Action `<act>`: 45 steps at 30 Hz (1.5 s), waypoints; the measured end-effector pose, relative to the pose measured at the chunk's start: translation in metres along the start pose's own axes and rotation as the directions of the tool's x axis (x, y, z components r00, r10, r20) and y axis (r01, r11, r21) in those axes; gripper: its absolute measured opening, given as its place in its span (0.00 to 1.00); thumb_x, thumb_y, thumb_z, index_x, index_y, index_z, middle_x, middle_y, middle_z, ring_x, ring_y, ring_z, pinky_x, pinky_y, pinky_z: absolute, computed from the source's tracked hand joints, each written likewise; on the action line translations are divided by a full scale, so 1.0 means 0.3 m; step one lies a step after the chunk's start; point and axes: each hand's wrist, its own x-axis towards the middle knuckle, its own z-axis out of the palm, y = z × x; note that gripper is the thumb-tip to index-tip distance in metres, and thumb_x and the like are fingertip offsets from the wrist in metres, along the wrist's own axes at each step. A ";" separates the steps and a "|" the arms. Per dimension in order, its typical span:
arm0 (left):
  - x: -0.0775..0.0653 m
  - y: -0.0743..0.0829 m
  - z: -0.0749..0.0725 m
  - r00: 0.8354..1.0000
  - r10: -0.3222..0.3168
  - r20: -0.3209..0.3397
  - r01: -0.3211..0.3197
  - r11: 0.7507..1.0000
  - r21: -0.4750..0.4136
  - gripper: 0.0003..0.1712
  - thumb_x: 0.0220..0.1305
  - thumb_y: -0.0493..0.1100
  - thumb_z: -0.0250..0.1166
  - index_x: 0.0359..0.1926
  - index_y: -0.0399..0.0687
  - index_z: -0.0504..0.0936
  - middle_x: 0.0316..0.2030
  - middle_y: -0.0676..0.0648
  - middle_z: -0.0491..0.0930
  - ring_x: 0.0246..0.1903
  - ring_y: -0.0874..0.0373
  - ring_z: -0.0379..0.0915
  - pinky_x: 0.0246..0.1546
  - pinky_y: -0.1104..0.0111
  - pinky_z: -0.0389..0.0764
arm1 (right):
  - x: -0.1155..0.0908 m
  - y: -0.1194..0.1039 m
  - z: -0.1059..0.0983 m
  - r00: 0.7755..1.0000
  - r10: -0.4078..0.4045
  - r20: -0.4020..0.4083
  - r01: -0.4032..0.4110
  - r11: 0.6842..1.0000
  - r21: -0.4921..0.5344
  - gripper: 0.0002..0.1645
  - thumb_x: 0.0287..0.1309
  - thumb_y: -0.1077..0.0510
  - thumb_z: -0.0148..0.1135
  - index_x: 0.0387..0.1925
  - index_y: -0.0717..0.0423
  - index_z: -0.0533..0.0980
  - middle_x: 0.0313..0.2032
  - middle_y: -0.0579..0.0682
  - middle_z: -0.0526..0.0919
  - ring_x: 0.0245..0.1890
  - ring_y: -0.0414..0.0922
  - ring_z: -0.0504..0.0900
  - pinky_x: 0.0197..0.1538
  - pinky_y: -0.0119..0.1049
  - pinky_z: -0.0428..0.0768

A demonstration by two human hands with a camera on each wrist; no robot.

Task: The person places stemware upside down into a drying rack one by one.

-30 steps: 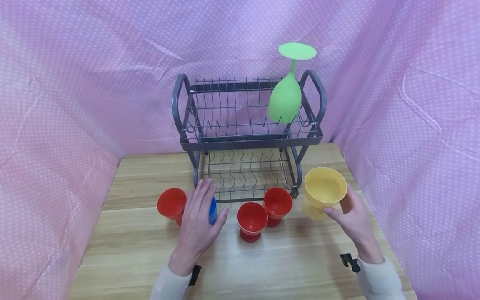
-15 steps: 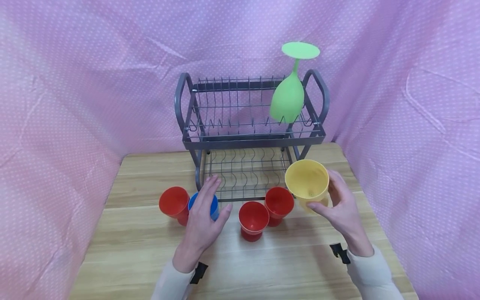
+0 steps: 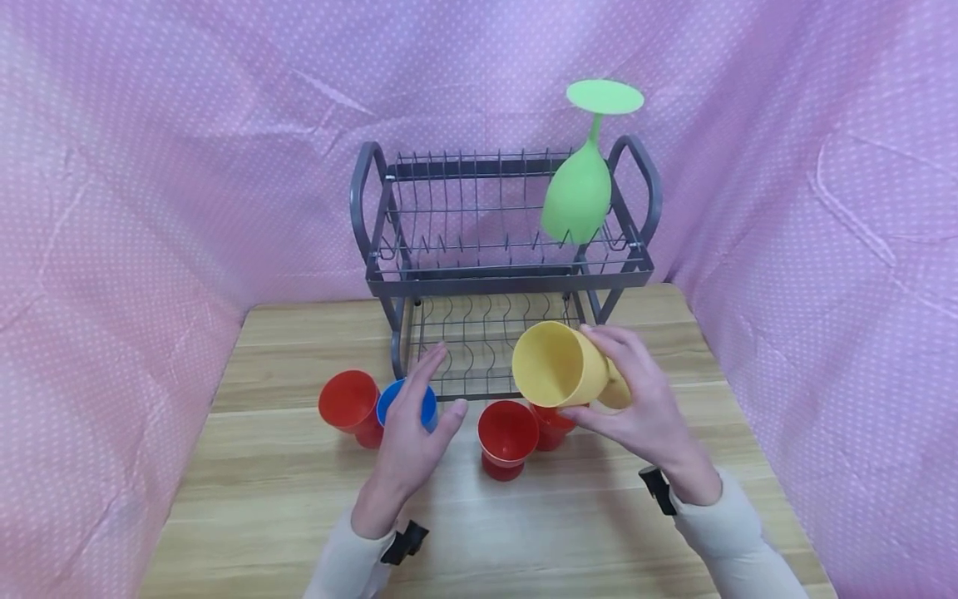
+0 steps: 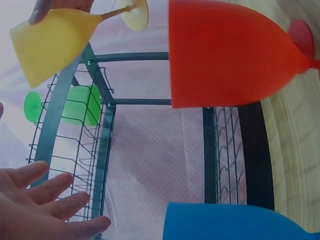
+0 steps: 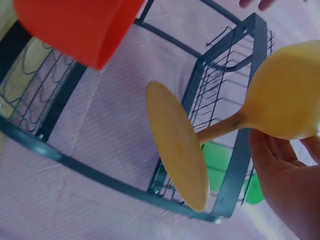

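My right hand [image 3: 636, 399] grips a yellow plastic goblet [image 3: 552, 366] by its bowl, raised over the table and tipped so its mouth faces left. In the right wrist view the goblet's round foot [image 5: 177, 145] and stem show, with the bowl against the fingers. My left hand [image 3: 412, 441] hovers with fingers extended and thumb apart, holding nothing, partly over a blue goblet [image 3: 397, 398]. To its left stands a red goblet [image 3: 348, 401]. Between the hands is another red goblet [image 3: 508, 433]; a third red goblet [image 3: 551, 428] is partly hidden beneath the yellow one.
A dark two-tier dish rack [image 3: 509, 285] stands at the back of the wooden table [image 3: 254, 466]. Upside down in its upper tier, at the right, sits a green goblet [image 3: 578, 195]. Pink dotted cloth [image 3: 224, 166] hangs behind and at both sides.
My right hand has carried the yellow goblet leftward from the right side and tilted it from upright toward the left. My left hand has shifted slightly right, uncovering more of the blue goblet.
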 end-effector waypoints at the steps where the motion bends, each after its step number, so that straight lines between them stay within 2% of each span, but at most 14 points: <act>1: 0.001 0.005 0.000 1.000 -0.007 0.002 0.007 1.000 -0.008 0.43 0.67 0.54 0.66 0.79 0.58 0.62 0.78 0.52 0.60 0.77 0.50 0.54 0.62 0.39 0.75 | 0.006 -0.007 0.004 1.000 -0.008 0.012 0.009 1.000 -0.004 0.54 0.50 0.29 0.74 0.70 0.57 0.73 0.64 0.57 0.75 0.64 0.52 0.72 0.65 0.28 0.73; 4: 0.005 0.016 0.000 1.000 -0.028 0.008 0.028 0.999 -0.030 0.43 0.67 0.56 0.66 0.79 0.59 0.61 0.78 0.54 0.60 0.77 0.50 0.54 0.62 0.38 0.74 | 0.020 -0.028 0.015 0.999 -0.024 0.047 0.025 1.000 -0.015 0.54 0.43 0.44 0.86 0.70 0.56 0.72 0.64 0.57 0.73 0.64 0.52 0.72 0.63 0.27 0.75; 7: 0.010 0.023 0.001 0.999 -0.037 0.020 0.038 0.998 -0.058 0.43 0.67 0.56 0.66 0.80 0.60 0.61 0.78 0.53 0.60 0.77 0.50 0.53 0.62 0.36 0.73 | 0.032 -0.044 0.028 0.997 -0.045 0.068 0.047 0.999 -0.025 0.59 0.30 0.61 0.91 0.70 0.55 0.72 0.64 0.56 0.73 0.64 0.52 0.72 0.62 0.29 0.77; 13: 0.011 0.035 0.002 0.998 -0.055 0.024 0.057 0.995 -0.083 0.44 0.66 0.57 0.66 0.79 0.62 0.61 0.78 0.54 0.60 0.76 0.51 0.54 0.63 0.36 0.72 | 0.051 -0.062 0.049 0.991 -0.095 0.098 0.104 0.991 -0.083 0.59 0.31 0.58 0.91 0.69 0.54 0.72 0.65 0.55 0.73 0.65 0.52 0.71 0.59 0.41 0.82; 22: 0.013 0.048 0.012 0.999 -0.044 0.014 0.045 0.995 -0.094 0.45 0.65 0.60 0.66 0.80 0.61 0.60 0.78 0.56 0.59 0.76 0.52 0.54 0.64 0.37 0.71 | 0.075 -0.081 0.081 0.979 -0.153 0.136 0.169 0.979 -0.114 0.58 0.36 0.54 0.89 0.72 0.54 0.70 0.64 0.58 0.73 0.65 0.53 0.72 0.58 0.47 0.83; 28: 0.019 0.045 0.019 0.999 -0.038 0.023 0.041 0.989 -0.143 0.48 0.64 0.60 0.66 0.81 0.58 0.59 0.79 0.54 0.58 0.76 0.52 0.54 0.66 0.44 0.72 | 0.088 -0.086 0.100 0.966 -0.205 0.155 0.228 0.962 -0.151 0.57 0.38 0.52 0.88 0.71 0.54 0.70 0.63 0.61 0.73 0.62 0.55 0.74 0.58 0.49 0.83; 34: 0.020 0.057 0.024 0.998 -0.048 0.035 0.054 0.979 -0.198 0.48 0.63 0.57 0.68 0.81 0.58 0.58 0.78 0.56 0.59 0.75 0.53 0.57 0.66 0.52 0.74 | 0.092 -0.086 0.116 0.956 -0.232 0.178 0.267 0.940 -0.211 0.55 0.39 0.51 0.88 0.69 0.54 0.70 0.62 0.61 0.73 0.62 0.56 0.74 0.59 0.52 0.82; 40: 0.022 0.062 0.027 0.997 -0.057 0.044 0.065 0.975 -0.212 0.49 0.63 0.58 0.69 0.80 0.61 0.59 0.78 0.55 0.59 0.75 0.53 0.58 0.65 0.51 0.75 | 0.086 -0.088 0.128 0.948 -0.247 0.202 0.298 0.913 -0.280 0.55 0.39 0.50 0.88 0.70 0.52 0.71 0.62 0.61 0.74 0.61 0.57 0.75 0.59 0.53 0.82; 45: 0.025 0.058 0.031 0.998 -0.034 0.061 0.047 0.971 -0.232 0.48 0.64 0.58 0.70 0.80 0.60 0.60 0.77 0.53 0.59 0.76 0.50 0.55 0.64 0.48 0.76 | 0.087 -0.091 0.139 0.935 -0.283 0.213 0.340 0.887 -0.314 0.53 0.40 0.51 0.88 0.69 0.53 0.72 0.61 0.61 0.74 0.60 0.58 0.76 0.61 0.54 0.80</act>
